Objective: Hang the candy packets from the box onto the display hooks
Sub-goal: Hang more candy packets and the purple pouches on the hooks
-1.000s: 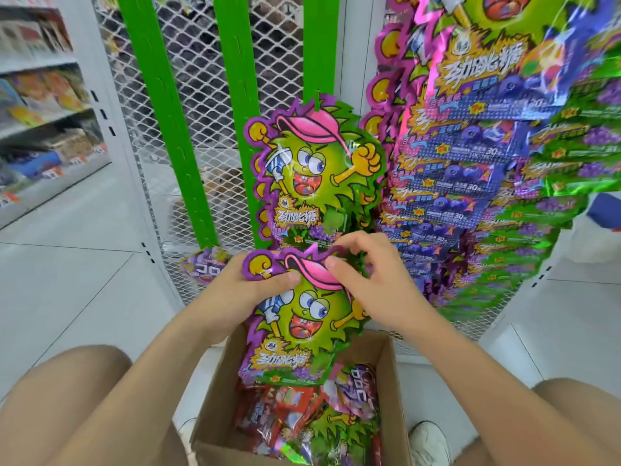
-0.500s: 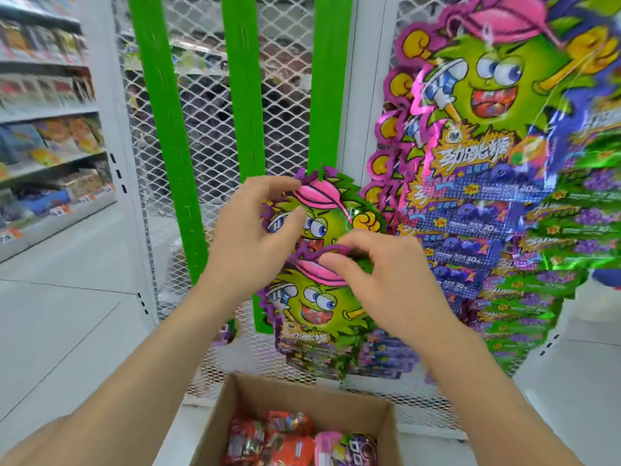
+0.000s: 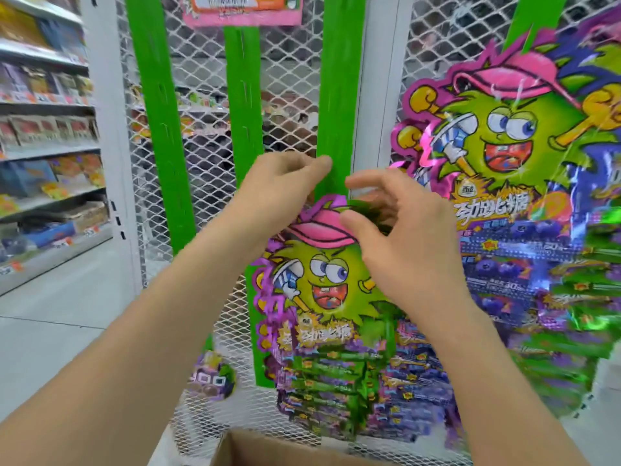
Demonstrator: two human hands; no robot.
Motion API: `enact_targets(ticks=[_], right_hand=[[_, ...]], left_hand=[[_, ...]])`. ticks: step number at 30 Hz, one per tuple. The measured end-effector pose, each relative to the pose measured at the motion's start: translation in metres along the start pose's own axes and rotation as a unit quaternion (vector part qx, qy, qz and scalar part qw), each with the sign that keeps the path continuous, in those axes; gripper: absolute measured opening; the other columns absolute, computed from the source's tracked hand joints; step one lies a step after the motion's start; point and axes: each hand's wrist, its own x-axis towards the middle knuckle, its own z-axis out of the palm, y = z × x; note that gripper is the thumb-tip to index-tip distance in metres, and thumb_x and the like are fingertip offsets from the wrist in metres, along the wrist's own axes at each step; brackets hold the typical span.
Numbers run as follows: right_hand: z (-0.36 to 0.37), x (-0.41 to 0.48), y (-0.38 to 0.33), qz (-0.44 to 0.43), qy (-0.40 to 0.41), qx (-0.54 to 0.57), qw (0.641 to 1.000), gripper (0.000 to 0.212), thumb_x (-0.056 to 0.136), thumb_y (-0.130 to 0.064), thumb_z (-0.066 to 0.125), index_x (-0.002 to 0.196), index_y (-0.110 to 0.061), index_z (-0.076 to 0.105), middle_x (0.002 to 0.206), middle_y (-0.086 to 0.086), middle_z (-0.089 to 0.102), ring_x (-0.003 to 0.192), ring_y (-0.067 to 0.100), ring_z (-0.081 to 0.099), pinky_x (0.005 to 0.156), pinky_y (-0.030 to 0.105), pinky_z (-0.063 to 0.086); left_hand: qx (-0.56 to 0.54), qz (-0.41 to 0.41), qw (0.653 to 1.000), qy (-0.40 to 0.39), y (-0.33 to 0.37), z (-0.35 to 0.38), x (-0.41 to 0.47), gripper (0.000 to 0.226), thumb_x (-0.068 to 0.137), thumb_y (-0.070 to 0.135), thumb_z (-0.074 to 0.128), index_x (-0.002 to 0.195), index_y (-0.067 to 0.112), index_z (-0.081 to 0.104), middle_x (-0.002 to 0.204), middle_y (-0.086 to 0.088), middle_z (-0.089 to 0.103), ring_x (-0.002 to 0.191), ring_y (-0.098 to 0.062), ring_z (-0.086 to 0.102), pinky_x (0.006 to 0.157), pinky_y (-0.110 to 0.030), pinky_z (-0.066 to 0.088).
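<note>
A candy packet [image 3: 322,287] with a green cartoon face and a pink cap hangs in front of the middle green strip [image 3: 339,95] of the mesh display. Its lower part is a stack of green and purple sachets. My right hand [image 3: 400,243] pinches the packet's top, thumb on the pink cap. My left hand [image 3: 279,196] grips the packet's upper left edge, fingertips curled against the strip. No hook shows behind the hands. The cardboard box [image 3: 268,447] shows only its far rim at the bottom edge.
A larger bundle of the same packets [image 3: 510,156] hangs close on the right and reaches down past my right wrist. A small purple packet [image 3: 211,378] hangs low on the mesh panel [image 3: 208,129]. Store shelves [image 3: 47,146] line the left.
Both hands have raised the packet from above the box up to the green strip. The camera has tilted up, so the box has dropped almost out of view.
</note>
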Motion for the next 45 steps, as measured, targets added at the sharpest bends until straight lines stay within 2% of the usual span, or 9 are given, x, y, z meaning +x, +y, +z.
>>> enact_targets(ticks=[4,7,14,20,25,28,35,39,45], right_hand=[[0.006,0.022,-0.010,-0.006,0.063,0.024,0.998,0.026,0.083,-0.018,0.087,0.105,-0.025,0.074,0.084,-0.020,0.073,0.082,-0.004,0.071,0.083,0.027,0.059],[0.008,0.036,-0.014,-0.024,0.081,0.001,0.996,0.018,0.085,-0.017,0.084,0.100,-0.021,0.077,0.083,-0.021,0.071,0.082,-0.002,0.070,0.081,0.018,0.056],[0.013,0.045,-0.007,-0.058,0.101,-0.058,0.992,0.012,0.087,-0.017,0.081,0.099,-0.018,0.079,0.088,-0.007,0.076,0.079,0.015,0.071,0.079,0.044,0.059],[0.011,0.037,0.001,-0.016,0.071,-0.126,0.989,0.017,0.092,-0.041,0.075,0.107,-0.035,0.078,0.096,-0.010,0.077,0.091,0.020,0.069,0.080,0.042,0.056],[0.007,0.030,0.004,-0.003,0.060,-0.106,0.993,0.016,0.091,-0.038,0.076,0.106,-0.033,0.079,0.094,-0.011,0.077,0.089,0.020,0.070,0.078,0.043,0.058],[0.005,0.029,0.004,-0.006,0.048,-0.128,0.991,0.018,0.091,-0.039,0.074,0.107,-0.030,0.078,0.099,-0.009,0.077,0.094,0.022,0.070,0.083,0.044,0.057],[0.011,0.010,0.002,-0.044,-0.066,-0.120,0.990,0.014,0.090,-0.025,0.080,0.103,-0.022,0.075,0.091,-0.004,0.075,0.087,0.021,0.070,0.080,0.043,0.055],[0.008,-0.005,0.007,-0.067,-0.049,-0.108,0.991,0.026,0.096,-0.025,0.075,0.119,-0.014,0.070,0.104,0.002,0.074,0.093,0.026,0.070,0.081,0.047,0.057],[-0.011,0.008,-0.007,-0.134,0.004,-0.155,0.979,0.013,0.103,-0.026,0.065,0.107,-0.015,0.071,0.093,0.000,0.074,0.079,0.029,0.067,0.073,0.051,0.053]], left_hand=[[0.036,-0.021,0.997,-0.058,0.016,-0.015,0.002,0.039,0.101,0.049,0.064,0.092,0.015,0.081,0.085,-0.003,0.081,0.084,-0.023,0.078,0.093,-0.036,0.059],[0.087,-0.025,0.994,-0.059,0.025,-0.022,0.008,0.056,0.095,0.063,0.058,0.088,0.009,0.072,0.082,-0.008,0.071,0.072,-0.023,0.069,0.086,-0.040,0.057],[0.132,0.025,0.981,-0.137,0.029,-0.030,0.006,0.043,0.104,0.051,0.059,0.098,0.015,0.080,0.077,-0.006,0.058,0.070,-0.017,0.049,0.072,-0.035,0.041],[0.130,0.015,0.983,-0.129,0.025,-0.029,0.002,0.035,0.102,0.047,0.067,0.085,0.019,0.080,0.068,0.002,0.060,0.069,-0.016,0.054,0.070,-0.033,0.043],[0.067,-0.030,0.983,-0.166,0.018,-0.030,0.002,0.036,0.093,0.053,0.076,0.093,0.017,0.081,0.097,-0.010,0.082,0.104,-0.032,0.076,0.105,-0.054,0.056],[0.047,-0.037,0.987,-0.148,0.019,-0.029,0.004,0.030,0.094,0.044,0.079,0.087,0.015,0.079,0.096,-0.002,0.079,0.106,-0.023,0.071,0.109,-0.046,0.050],[0.041,-0.024,0.990,-0.136,0.010,-0.036,0.003,0.014,0.098,0.012,0.073,0.086,0.016,0.067,0.079,0.001,0.065,0.080,-0.014,0.064,0.083,-0.035,0.051],[0.004,-0.008,0.987,-0.161,0.009,-0.037,-0.002,0.023,0.105,0.019,0.065,0.082,0.016,0.067,0.075,0.000,0.063,0.069,-0.014,0.062,0.080,-0.036,0.051],[0.033,-0.044,0.990,-0.132,0.025,-0.036,-0.006,0.040,0.104,0.050,0.061,0.083,0.017,0.071,0.075,0.005,0.059,0.056,-0.010,0.051,0.060,-0.026,0.038]])
